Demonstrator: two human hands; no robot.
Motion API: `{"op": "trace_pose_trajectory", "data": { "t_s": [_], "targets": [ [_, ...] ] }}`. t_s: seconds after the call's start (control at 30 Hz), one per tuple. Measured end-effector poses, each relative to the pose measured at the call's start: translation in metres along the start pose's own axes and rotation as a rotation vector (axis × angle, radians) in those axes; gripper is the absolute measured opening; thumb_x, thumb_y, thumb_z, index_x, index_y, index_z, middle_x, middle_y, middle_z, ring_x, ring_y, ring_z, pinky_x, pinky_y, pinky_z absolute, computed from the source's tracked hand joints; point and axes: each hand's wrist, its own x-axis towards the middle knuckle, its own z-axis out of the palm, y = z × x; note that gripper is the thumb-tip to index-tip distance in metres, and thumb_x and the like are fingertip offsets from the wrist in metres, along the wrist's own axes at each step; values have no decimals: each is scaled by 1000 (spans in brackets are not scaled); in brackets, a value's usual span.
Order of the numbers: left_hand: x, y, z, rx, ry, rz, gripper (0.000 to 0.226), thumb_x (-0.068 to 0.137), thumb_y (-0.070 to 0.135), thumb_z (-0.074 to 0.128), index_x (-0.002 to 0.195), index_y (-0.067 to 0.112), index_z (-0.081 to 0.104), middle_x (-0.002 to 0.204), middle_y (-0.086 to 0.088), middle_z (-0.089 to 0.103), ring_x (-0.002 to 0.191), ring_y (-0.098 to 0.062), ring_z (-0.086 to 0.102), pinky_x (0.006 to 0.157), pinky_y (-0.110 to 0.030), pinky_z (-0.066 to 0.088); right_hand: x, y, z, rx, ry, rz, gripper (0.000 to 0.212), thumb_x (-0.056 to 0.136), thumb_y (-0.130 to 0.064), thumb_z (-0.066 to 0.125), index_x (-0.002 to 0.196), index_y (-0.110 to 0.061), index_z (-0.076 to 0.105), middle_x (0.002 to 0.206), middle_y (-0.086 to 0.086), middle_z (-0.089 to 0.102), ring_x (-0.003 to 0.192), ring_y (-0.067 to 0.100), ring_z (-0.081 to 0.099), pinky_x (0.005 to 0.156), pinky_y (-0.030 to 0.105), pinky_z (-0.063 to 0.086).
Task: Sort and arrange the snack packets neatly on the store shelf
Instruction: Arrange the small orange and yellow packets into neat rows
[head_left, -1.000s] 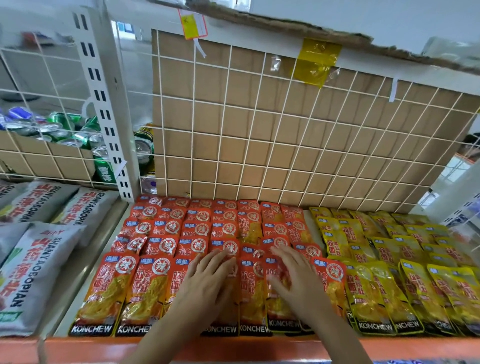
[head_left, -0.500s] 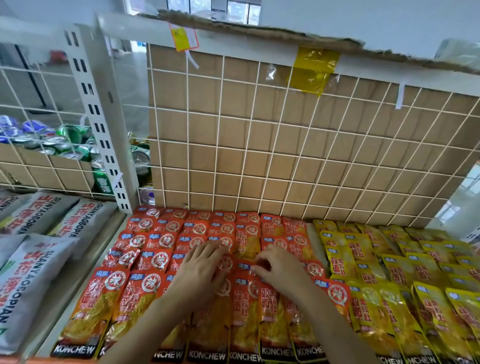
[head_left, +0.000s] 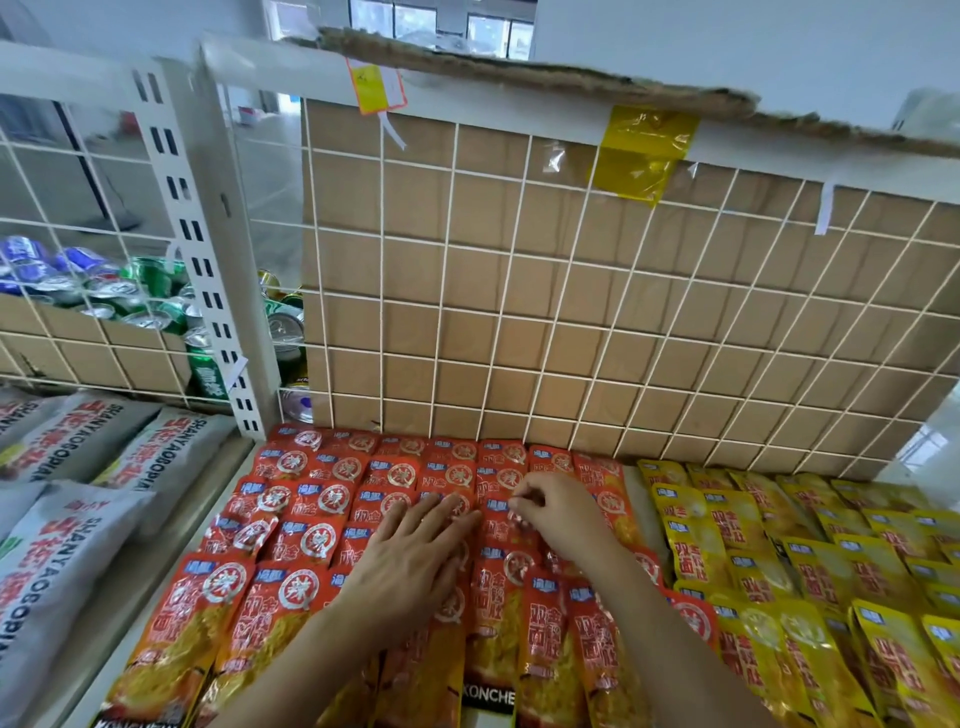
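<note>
Snack packets in red (head_left: 311, 519) lie flat in overlapping rows across the left and middle of the shelf (head_left: 166, 566), their printed faces up and their tops toward the back. Just to the right, past a narrow bare strip of shelf, yellow snack packets (head_left: 753, 545) lie in rows of the same kind.

Both hands are down on the red rows, near the middle. The left hand (head_left: 415, 556) lies flat with its fingers straight and close together, palm down, pressing on the packets under it. The right hand (head_left: 561, 514) is just beside it, farther back, with fingers curled; thumb and forefinger meet at the top edge of one red packet (head_left: 498, 527) and pinch it. The two hands are nearly touching at the fingertips.

Behind the rows stands a white wire grid (head_left: 524, 322) with brown cardboard (head_left: 493, 270) at its back. A piece of yellow tape (head_left: 644, 150) and an orange-and-yellow tag (head_left: 374, 88) hang at its top rail.

A white slotted post (head_left: 192, 249) closes the bay on the left. Beyond it, grey bags (head_left: 62, 545) with red lettering lie on the neighbouring shelf, and green and blue drink cans (head_left: 145, 291) lie heaped behind the wire.
</note>
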Motion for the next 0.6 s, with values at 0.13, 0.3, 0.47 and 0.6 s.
{"op": "trace_pose_trajectory", "data": {
  "t_s": [0.13,0.3,0.47,0.6],
  "targets": [
    [1,-3,6,97,17,15,41,93,43,28,131,38,43,130,11,56,120,-11,54,93,-41,46,9,-2,3,-21,-17,-12,11,88,-28,60,89,-18,65,83,-11,60,73,-1,51,62,12,35],
    [2,-4,7,104,37,-13,39,94,44,28,129,38,44,131,11,56,121,-12,54,97,-41,40,13,-2,5,-5,-3,3,12,86,-28,63,94,-19,63,91,-9,56,83,5,52,68,16,38],
    [2,-5,11,75,32,5,41,97,44,22,132,36,43,134,9,54,124,-14,51,101,-40,35,11,-3,7,-20,21,-14,16,86,-30,64,98,-20,61,99,-8,59,89,4,50,74,15,39],
    [4,-5,16,-61,140,34,76,86,60,-12,148,28,18,152,13,14,141,-6,11,114,-25,-5,1,-4,2,-66,153,-69,13,87,-33,61,96,-24,60,93,-13,53,84,2,49,68,12,36]
  ]
}}
